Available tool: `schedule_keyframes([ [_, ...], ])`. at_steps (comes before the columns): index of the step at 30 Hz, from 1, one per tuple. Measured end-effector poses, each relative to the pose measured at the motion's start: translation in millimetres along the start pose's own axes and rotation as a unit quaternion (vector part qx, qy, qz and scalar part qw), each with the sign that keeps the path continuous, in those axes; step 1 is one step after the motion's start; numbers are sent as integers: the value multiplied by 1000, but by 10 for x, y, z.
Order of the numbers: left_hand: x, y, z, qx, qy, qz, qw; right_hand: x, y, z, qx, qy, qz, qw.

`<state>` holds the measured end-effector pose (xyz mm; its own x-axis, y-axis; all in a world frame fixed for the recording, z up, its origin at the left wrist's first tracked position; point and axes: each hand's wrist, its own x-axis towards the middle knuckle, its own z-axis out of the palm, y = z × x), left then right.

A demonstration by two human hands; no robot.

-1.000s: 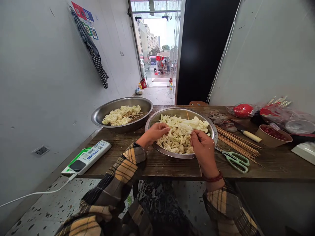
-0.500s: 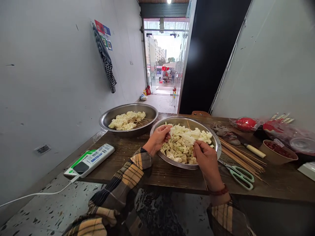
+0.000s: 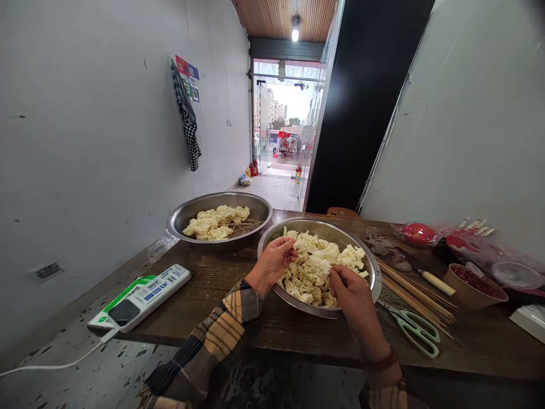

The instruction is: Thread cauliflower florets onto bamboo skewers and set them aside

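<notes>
Both my hands are over a steel basin (image 3: 377,278) heaped with cauliflower pieces (image 3: 304,284). The fingertips of my right hand (image 3: 352,292) are closed on the edge of a pale cauliflower floret (image 3: 319,266), held above the heap. My left hand (image 3: 275,262) is pinched at the basin's left side, against the cauliflower; what lies between its fingers is hidden. A second steel basin (image 3: 176,218) at the back left holds cauliflower on skewers (image 3: 217,221), with thin sticks poking out to the right.
Right of the near basin lie bamboo skewers (image 3: 417,292), green-handled scissors (image 3: 415,329) and a wooden-handled knife (image 3: 438,282). Beyond them stand a paper bowl of red sauce (image 3: 474,284) and plastic-wrapped red items (image 3: 419,233). A white device with a cable (image 3: 145,298) rests at the table's left.
The camera view has tilted up, so the table sits lower in the picture. My right hand and the floret have moved slightly left, closer to my left hand.
</notes>
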<state>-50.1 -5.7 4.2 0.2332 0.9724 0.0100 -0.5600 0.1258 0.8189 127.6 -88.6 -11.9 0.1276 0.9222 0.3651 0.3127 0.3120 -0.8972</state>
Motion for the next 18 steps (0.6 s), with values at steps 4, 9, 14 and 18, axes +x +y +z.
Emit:
schedule_keyframes([
  [4,-12,-5,10,6,-3,9,1000,-9,-24,1,-13,-17,-6,1000],
  [9,-21,-23,18,42,13,39,998,-28,-50,-11,-10,-5,3,1000],
  [14,-27,-48,-5,42,12,63,997,-29,-49,-2,-1,-4,10,1000],
  [18,-36,-72,-10,48,7,58,997,-38,-58,3,-4,2,23,1000],
])
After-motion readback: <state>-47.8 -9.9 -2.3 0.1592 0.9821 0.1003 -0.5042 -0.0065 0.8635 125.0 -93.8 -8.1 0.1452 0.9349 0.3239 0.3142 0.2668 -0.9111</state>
